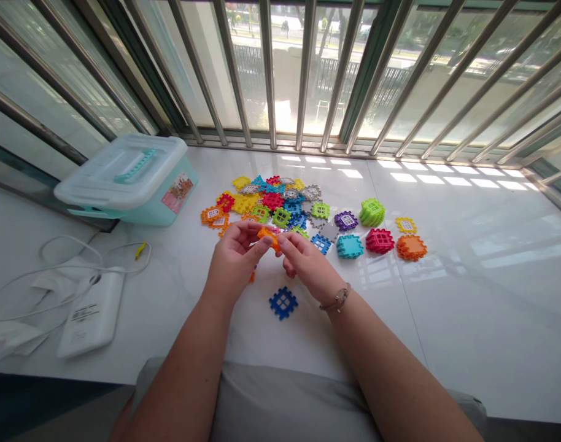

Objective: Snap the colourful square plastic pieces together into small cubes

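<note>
Between my two hands I hold an orange interlocking plastic tile (268, 238). My left hand (241, 252) pinches its left side, and my right hand (302, 258) grips its right side with thumb and finger. A dark blue window tile (283, 302) lies flat on the white surface below my hands. Another small orange piece (252, 276) shows partly from behind my left hand. Just beyond my fingers spreads a loose pile of mixed tiles, among them a red one (272, 201) and a green one (281, 217); my hands hide its near edge.
Right of the pile stand stacks of green (372, 212), turquoise (350, 246), red (380, 241) and orange tiles (412, 247). A lidded turquoise box (128, 178) sits at the back left. A white power bank (94, 313) and cable (45, 268) lie left. Metal bars (303, 80) line the window.
</note>
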`<action>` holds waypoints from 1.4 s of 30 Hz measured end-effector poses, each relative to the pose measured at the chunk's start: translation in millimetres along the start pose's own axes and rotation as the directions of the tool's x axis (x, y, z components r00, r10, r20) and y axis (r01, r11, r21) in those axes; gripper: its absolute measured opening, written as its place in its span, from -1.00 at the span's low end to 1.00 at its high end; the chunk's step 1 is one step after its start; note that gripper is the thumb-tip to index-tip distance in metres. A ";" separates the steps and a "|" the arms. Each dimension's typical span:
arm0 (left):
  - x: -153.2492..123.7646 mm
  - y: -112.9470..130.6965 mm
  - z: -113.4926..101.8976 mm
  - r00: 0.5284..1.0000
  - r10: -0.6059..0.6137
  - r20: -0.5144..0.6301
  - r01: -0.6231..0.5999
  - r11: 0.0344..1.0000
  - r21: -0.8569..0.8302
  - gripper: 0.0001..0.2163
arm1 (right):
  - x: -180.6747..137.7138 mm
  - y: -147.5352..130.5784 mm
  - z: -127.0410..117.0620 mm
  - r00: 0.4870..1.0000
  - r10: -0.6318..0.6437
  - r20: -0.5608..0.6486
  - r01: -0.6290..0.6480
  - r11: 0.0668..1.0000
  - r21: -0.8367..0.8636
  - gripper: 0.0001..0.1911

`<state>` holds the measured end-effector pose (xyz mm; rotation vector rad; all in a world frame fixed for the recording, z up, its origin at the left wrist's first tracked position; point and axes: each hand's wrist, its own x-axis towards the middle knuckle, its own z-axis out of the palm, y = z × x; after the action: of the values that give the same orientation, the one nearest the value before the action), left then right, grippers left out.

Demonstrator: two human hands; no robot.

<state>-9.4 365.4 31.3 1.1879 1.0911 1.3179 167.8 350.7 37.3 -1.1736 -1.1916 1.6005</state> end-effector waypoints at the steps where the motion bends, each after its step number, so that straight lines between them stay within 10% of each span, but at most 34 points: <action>1: 0.2 -0.8 -0.8 1.000 -0.014 -0.009 0.014 1.000 -0.007 -0.54 | -0.4 -0.1 -0.1 1.000 -0.011 0.000 0.011 1.000 -0.022 -0.45; 42: -1.6 4.2 3.0 0.982 -0.190 0.022 0.188 0.934 -0.305 -0.63 | 1.1 8.3 -0.4 0.999 -0.022 0.048 0.023 1.000 -0.016 -0.39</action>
<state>-6.8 363.4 35.7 0.8272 0.9401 1.2870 167.3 349.9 29.0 -1.1340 -1.2468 1.6126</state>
